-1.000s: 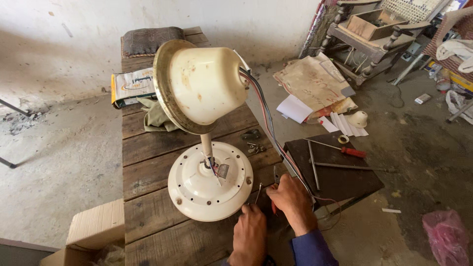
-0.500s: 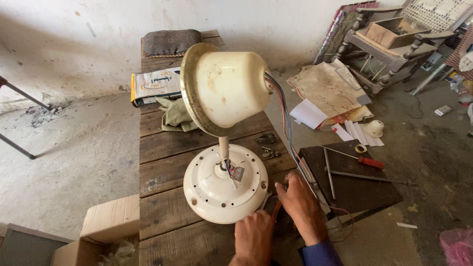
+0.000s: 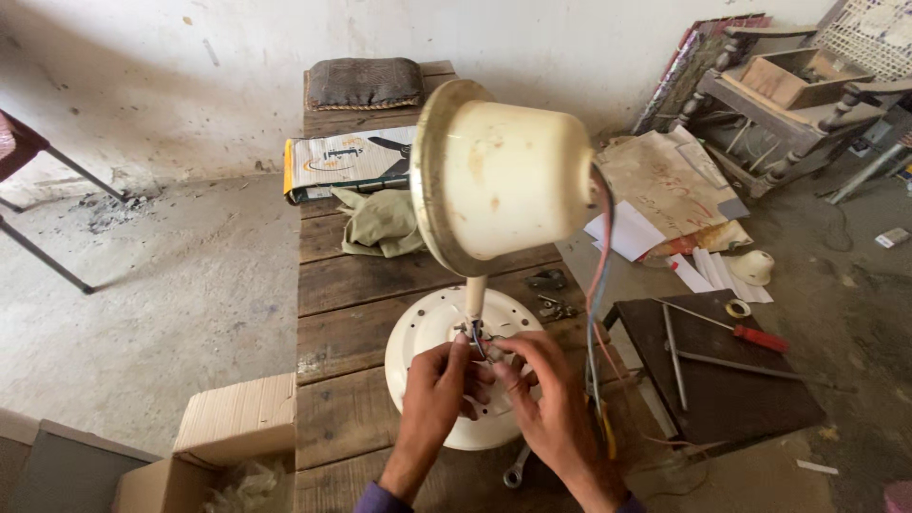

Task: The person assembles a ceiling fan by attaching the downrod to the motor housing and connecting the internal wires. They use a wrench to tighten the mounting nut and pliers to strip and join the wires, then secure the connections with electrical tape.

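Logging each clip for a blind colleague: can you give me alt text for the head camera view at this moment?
Two bare hands, the left hand and the right hand, pinch small wires at the foot of a cream fan stand's stem, over its round base on a plank table. The cream motor housing looms above; a red-handled screwdriver lies on a dark board to the right.

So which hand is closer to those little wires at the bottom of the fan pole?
Probably the right hand. Its fingertips sit right at the wires where the pole meets the round base. The left hand is close too, but its fingers curl just beside them, steadying.
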